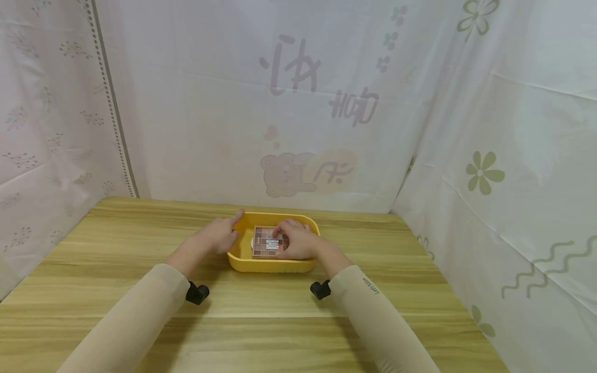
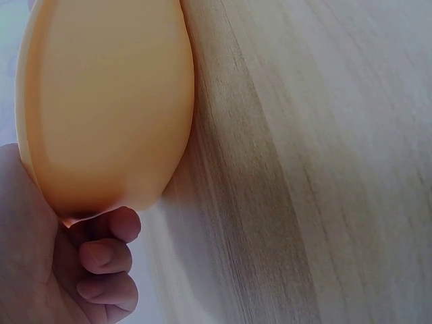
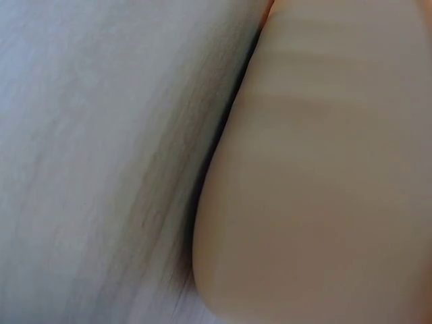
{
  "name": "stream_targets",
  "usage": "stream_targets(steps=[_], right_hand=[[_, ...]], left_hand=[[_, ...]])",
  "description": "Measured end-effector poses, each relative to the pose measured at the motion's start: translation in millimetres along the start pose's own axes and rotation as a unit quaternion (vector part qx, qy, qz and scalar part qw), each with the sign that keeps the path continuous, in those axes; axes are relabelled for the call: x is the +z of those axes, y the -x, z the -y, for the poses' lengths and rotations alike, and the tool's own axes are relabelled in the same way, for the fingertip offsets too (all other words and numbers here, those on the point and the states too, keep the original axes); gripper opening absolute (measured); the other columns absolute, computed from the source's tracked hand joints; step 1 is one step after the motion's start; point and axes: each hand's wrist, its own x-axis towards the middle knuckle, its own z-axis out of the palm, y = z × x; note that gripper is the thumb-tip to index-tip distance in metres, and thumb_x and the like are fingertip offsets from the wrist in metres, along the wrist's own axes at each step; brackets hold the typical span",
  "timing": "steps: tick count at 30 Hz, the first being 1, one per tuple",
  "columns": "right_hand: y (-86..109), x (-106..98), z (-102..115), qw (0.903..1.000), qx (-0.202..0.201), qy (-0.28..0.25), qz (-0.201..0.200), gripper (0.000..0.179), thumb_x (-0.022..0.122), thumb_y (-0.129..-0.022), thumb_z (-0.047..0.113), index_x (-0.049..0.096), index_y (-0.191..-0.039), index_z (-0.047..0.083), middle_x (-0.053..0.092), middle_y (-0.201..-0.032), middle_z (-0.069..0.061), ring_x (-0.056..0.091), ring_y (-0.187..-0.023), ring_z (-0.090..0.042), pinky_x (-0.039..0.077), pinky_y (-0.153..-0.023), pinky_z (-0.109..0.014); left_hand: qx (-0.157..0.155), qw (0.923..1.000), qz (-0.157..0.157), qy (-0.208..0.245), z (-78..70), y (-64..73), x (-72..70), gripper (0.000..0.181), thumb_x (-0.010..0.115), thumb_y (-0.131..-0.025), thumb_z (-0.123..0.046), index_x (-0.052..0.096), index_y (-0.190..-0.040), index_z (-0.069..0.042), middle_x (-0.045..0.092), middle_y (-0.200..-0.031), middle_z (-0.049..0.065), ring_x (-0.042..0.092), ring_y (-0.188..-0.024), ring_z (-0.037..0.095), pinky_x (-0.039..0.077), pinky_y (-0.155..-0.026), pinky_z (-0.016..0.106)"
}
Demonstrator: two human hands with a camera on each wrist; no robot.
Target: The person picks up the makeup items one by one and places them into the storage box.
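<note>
A yellow plastic basket [image 1: 272, 266] with rounded corners sits near the back of the table. My left hand [image 1: 215, 235] grips its left end, thumb over the rim; the left wrist view shows the fingers [image 2: 108, 260] curled below that rim. Inside lies an eyeshadow palette [image 1: 265, 239] with a grid of brown and pink pans and white lettering. My right hand [image 1: 300, 242] reaches over the right rim and holds the palette's right part, fingers and thumb across it. A white rounded edge [image 1: 252, 243] peeks out at the palette's left. In the right wrist view the basket's wall [image 3: 317, 189] hides the hand.
The wood-grain table [image 1: 261, 316] runs up to a patterned white curtain [image 1: 210, 129] at the back. More curtain [image 1: 527, 197] hangs along the right side. A small black wrist mount [image 1: 198, 293] sticks out from the left sleeve, another [image 1: 320, 290] from the right.
</note>
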Motion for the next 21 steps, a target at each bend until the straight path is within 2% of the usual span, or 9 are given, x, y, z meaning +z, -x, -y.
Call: stream_targets(steps=[1,4,10,14,16,18,20,21], right_hand=[[0.3,-0.5,0.3,1.0000,0.001,0.001,0.001,0.049,0.085,-0.093,0.038,0.061,-0.133,0.024,0.056,-0.142,-0.002,0.049,-0.132,-0.025,0.028,-0.122,-0.055],[1.0,-2.0,1.0,1.0000,0.003,0.002,0.002,0.049,0.086,-0.093,0.039,0.062,-0.132,0.024,0.055,-0.147,-0.004,0.048,-0.138,-0.027,0.028,-0.123,-0.056],[2.3,-3.3,1.8,1.0000,-0.001,0.002,-0.003,0.048,0.084,-0.092,0.041,0.063,-0.133,0.024,0.053,-0.154,-0.005,0.044,-0.147,-0.031,0.027,-0.126,-0.058],[2.9,-3.9,2.3,1.0000,-0.009,0.002,-0.005,0.050,0.081,-0.092,0.040,0.064,-0.136,0.022,0.054,-0.155,-0.005,0.043,-0.150,-0.032,0.027,-0.127,-0.059],[3.2,-4.3,2.6,0.9999,-0.012,0.000,-0.007,0.053,0.080,-0.091,0.041,0.064,-0.137,0.021,0.054,-0.155,-0.005,0.042,-0.151,-0.032,0.026,-0.127,-0.059],[3.5,-4.8,2.7,0.9999,-0.012,-0.002,-0.008,0.057,0.080,-0.091,0.043,0.063,-0.139,0.020,0.054,-0.156,-0.005,0.041,-0.152,-0.032,0.025,-0.128,-0.059],[3.7,-5.5,2.6,0.9999,-0.012,-0.003,-0.011,0.060,0.081,-0.091,0.046,0.063,-0.141,0.020,0.054,-0.156,-0.005,0.041,-0.153,-0.032,0.023,-0.130,-0.060],[4.0,-5.9,2.7,0.9998,-0.012,-0.003,-0.013,0.061,0.082,-0.091,0.047,0.062,-0.142,0.020,0.054,-0.157,-0.005,0.041,-0.153,-0.032,0.022,-0.131,-0.060]], left_hand=[[0.000,1.0000,0.000,-0.002,0.2,-0.3,0.1,0.069,0.042,-0.114,-0.020,0.015,-0.178,-0.014,0.051,-0.162,0.035,0.065,-0.086,0.027,0.052,-0.076,0.040],[-0.001,1.0000,0.004,0.006,0.8,-0.4,0.0,0.070,0.042,-0.114,-0.020,0.014,-0.178,-0.016,0.053,-0.160,0.035,0.062,-0.075,0.026,0.050,-0.070,0.039],[-0.004,1.0000,0.000,-0.007,1.9,-0.2,-1.1,0.071,0.044,-0.113,-0.024,0.016,-0.178,-0.017,0.051,-0.162,0.035,0.064,-0.084,0.027,0.052,-0.076,0.041],[-0.007,0.9998,0.009,-0.016,3.0,0.4,-2.7,0.072,0.045,-0.114,-0.027,0.015,-0.179,-0.018,0.051,-0.162,0.034,0.060,-0.072,0.025,0.050,-0.068,0.040],[-0.004,0.9995,0.011,-0.028,3.2,0.9,-4.2,0.073,0.046,-0.114,-0.029,0.015,-0.178,-0.017,0.051,-0.162,0.034,0.060,-0.073,0.025,0.050,-0.069,0.041],[-0.002,0.9992,0.013,-0.039,3.9,1.4,-5.5,0.073,0.046,-0.114,-0.030,0.015,-0.178,-0.017,0.052,-0.163,0.032,0.065,-0.081,0.028,0.054,-0.075,0.044],[0.002,0.9987,0.012,-0.050,4.2,1.9,-7.0,0.072,0.046,-0.114,-0.032,0.016,-0.178,-0.016,0.051,-0.164,0.031,0.072,-0.101,0.035,0.058,-0.087,0.051],[0.002,0.9985,0.013,-0.053,4.5,2.1,-7.7,0.072,0.046,-0.114,-0.033,0.017,-0.178,-0.016,0.051,-0.164,0.030,0.071,-0.110,0.037,0.058,-0.092,0.054]])
